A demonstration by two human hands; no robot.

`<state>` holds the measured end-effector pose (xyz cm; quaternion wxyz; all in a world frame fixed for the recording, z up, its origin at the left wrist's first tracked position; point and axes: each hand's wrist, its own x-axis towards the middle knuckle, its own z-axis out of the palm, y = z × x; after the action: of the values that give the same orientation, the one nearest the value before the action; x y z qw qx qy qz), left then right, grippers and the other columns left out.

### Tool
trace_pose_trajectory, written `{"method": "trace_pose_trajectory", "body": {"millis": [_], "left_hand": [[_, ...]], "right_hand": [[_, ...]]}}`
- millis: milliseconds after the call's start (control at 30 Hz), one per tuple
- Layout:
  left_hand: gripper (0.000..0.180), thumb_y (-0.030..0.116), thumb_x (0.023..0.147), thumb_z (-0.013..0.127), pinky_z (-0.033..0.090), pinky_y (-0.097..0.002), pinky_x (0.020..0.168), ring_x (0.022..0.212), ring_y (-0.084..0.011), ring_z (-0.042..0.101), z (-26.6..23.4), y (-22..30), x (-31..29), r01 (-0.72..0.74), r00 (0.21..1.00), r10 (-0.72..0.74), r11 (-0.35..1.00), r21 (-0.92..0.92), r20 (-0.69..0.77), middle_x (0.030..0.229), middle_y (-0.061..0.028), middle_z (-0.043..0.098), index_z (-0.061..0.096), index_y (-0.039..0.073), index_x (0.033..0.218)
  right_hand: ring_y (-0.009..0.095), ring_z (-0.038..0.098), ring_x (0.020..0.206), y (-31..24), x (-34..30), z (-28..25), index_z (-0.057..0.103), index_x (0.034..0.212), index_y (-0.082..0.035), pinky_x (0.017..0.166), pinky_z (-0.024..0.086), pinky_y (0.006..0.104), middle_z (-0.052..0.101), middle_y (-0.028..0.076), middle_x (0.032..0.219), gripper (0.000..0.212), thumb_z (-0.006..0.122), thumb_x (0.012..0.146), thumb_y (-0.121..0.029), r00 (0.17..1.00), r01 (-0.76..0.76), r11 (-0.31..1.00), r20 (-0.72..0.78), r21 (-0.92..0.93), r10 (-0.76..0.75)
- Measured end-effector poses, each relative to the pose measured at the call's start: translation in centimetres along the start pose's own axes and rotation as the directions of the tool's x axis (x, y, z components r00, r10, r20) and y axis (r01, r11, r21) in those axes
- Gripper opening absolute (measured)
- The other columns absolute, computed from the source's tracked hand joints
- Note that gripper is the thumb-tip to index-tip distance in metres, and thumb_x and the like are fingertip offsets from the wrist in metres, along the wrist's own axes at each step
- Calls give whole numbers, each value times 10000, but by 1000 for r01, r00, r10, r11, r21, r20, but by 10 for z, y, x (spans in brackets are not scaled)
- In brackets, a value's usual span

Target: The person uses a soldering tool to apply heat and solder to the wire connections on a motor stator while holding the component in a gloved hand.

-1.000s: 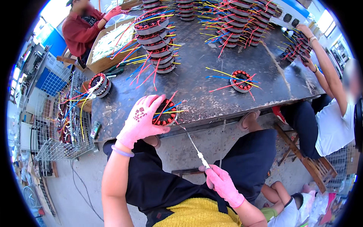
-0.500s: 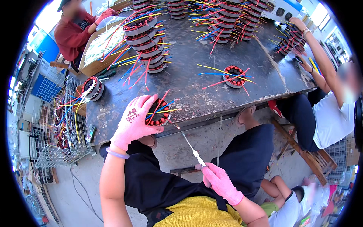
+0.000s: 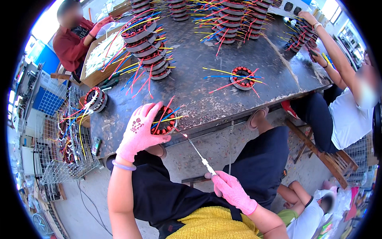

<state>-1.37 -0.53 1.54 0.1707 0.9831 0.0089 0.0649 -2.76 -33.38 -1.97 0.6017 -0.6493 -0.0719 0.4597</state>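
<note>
Gloved in pink, my left hand grips a ring-shaped motor stator at the table's near edge. Red, blue and yellow wires stick out of the stator's red windings. My right hand, also in a pink glove, is closed around the handle of a slim rod-shaped tool with a white collar. This tool slants up and left, and a bright spot shows at its tip beside a red wire end of the stator. Whether tip and wire touch, I cannot tell.
Stacks of wired stators stand on the dark metal table. A single stator lies to the right, another small stack to the left. Wire baskets are at far left. Co-workers sit left and right; one holds stators.
My view has shifted slightly. Both hands keep their grips, and a bright pinkish glow now shows at the tool's tip. The co-worker at the left has shifted posture a little.
</note>
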Motion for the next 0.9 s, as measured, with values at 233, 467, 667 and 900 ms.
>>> {"method": "trace_pose_trajectory", "body": {"millis": [233, 467, 667, 900], "left_hand": [[937, 393, 611, 864, 370, -456, 1086, 1245, -388, 484, 1, -1, 0, 3, 1000, -3, 1000, -8, 6, 1326, -178, 511, 475, 47, 1390], [942, 401, 614, 864, 374, -456, 1082, 1246, -389, 484, 1, -1, 0, -2, 1000, 2, 1000, -7, 0, 1330, -176, 509, 471, 57, 1398], [941, 405, 617, 861, 376, -456, 1081, 1245, -389, 485, 0, 1, 0, 7, 1000, -7, 1000, -7, 1, 1325, -177, 512, 470, 59, 1399], [946, 411, 610, 864, 382, -457, 1075, 1232, -389, 494, 1, 1, -1, 2, 1000, -2, 1000, 5, -9, 1316, -176, 518, 473, 60, 1398]], "right_hand": [[82, 474, 563, -2, -2, 2, 623, 1179, -20, 546, 399, 265, 484, 0, 639, 289, 461, 1031, -207, 1000, -17, 999, -10, 49, 18], [83, 493, 578, -1, -1, 2, 624, 1184, -22, 560, 408, 267, 495, 13, 636, 302, 467, 1025, -226, 1000, -21, 999, -7, 30, 21], [89, 502, 585, 2, 0, 0, 623, 1189, -20, 570, 418, 271, 503, 17, 641, 311, 468, 1025, -234, 999, -35, 999, -17, 24, 35], [87, 503, 590, -2, -1, 1, 623, 1187, -16, 571, 420, 270, 510, 14, 653, 310, 460, 1031, -228, 999, -35, 999, -14, 12, 35]]}}
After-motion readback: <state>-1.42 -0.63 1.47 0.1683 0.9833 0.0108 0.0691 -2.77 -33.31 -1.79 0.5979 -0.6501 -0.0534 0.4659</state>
